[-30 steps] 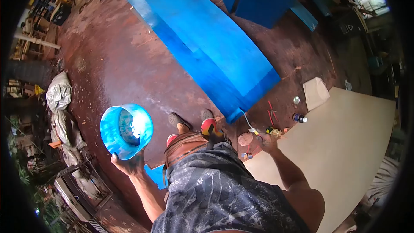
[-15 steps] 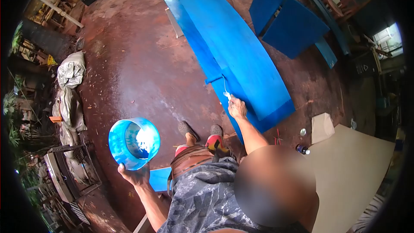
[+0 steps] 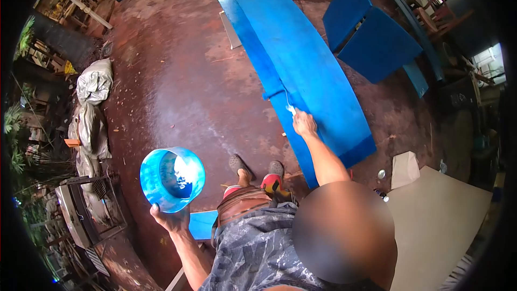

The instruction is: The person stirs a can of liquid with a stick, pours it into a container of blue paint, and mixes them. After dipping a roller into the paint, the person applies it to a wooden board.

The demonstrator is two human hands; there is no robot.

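My left hand (image 3: 171,220) grips a blue-stained bucket (image 3: 153,183) from below, its open top showing blue paint and a bright glare inside. My right hand (image 3: 305,124) is closed round the pale handle of a paint roller (image 3: 276,91). The roller's blue head lies on the darker blue strip along the left edge of a long blue board (image 3: 307,48). Lighter blue covers the middle of the board, and its far and near ends are darker.
Two blue panels (image 3: 379,46) stand right of the board. Pale sacks (image 3: 95,82) and a metal frame (image 3: 72,213) line the left side. A beige sheet (image 3: 439,221) lies at the lower right. A person sits at the far upper left.
The whole scene has shifted slightly right in view. The roller has moved a little along the dark strip with my right hand. My left hand still holds the bucket.
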